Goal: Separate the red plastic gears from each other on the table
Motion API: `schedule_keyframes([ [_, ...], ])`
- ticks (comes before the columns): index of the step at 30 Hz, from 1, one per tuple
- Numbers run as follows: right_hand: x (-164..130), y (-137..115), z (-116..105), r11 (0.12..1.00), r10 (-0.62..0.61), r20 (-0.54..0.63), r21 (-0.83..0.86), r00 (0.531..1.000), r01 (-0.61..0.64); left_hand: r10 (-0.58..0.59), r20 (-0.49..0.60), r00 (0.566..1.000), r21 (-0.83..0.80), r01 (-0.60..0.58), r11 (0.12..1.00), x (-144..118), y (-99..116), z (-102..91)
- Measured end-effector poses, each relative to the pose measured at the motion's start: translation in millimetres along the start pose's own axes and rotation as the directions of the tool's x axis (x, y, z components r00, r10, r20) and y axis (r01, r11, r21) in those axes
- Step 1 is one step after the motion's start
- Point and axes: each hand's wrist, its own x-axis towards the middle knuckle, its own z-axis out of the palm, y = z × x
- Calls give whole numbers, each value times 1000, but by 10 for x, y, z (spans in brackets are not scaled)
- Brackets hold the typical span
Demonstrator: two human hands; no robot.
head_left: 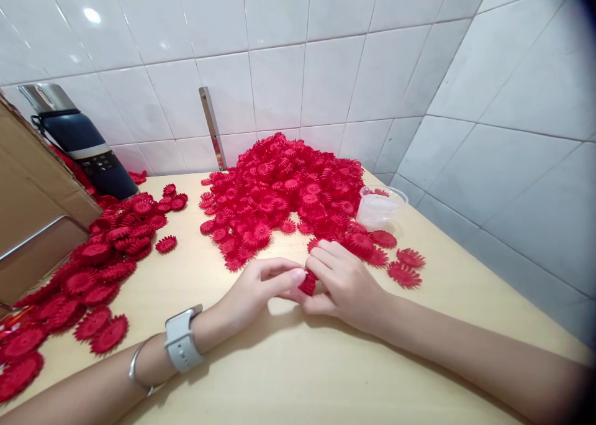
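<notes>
Between my two hands is a small red fabric piece (308, 283), mostly covered by fingers. My left hand (267, 282), with a watch (182, 338) and a silver bangle (135, 368) on its wrist, pinches the piece from the left with thumb and fingers. On the other side, my right hand (342, 285) has its fingers curled round the same piece. Just behind the hands rises a big heap of red fringed fabric discs (288, 182). A few larger red discs (404, 274) lie to the right of my right hand.
A clear plastic cup (379, 206) stands right of the heap. At left are more red discs (95, 251), a dark blue flask (86, 139) and a cardboard box (37, 195). A metal strip (212, 127) leans on the tiled wall (274, 83) behind the table (288, 375).
</notes>
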Motion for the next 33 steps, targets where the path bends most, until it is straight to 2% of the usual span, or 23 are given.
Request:
schedule_keyframes([
  [4, -23, 9, 3, 1000, -21, -51, 15, 998, 22, 1, -11, 1000, -31, -1, 1000, 8, -7, 3],
  [9, -60, 20, -32, 990, -95, -43, 100, 995, 99, -21, 67, 998, 25, 19, 1000, -3, -19, -17],
  [12, -40, 29, -48, 996, -38, 2, 81, 999, 38, -21, 69, 997, 40, 18, 999, 2, -39, -24],
  [18, -18, 27, 3, 999, 41, 8, 14, 999, -41, 9, -53, 999, 21, -8, 1000, 20, -59, -25],
  [23, -19, 18, 21, 988, 145, 51, 45, 988, -148, -13, -64, 998, -108, 6, 994, 7, -38, -31],
  [25, -20, 24, 10, 991, 123, 65, 53, 990, -127, -20, -60, 998, -147, 11, 989, 8, -35, -29],
  [28, -26, 25, -20, 992, 26, 14, 121, 1000, -28, -23, -23, 999, -180, 18, 983, 19, -37, -26],
  [33, -27, 2, -46, 982, -97, -31, 162, 995, 101, 4, 55, 998, -113, 2, 994, 27, -39, -28],
])
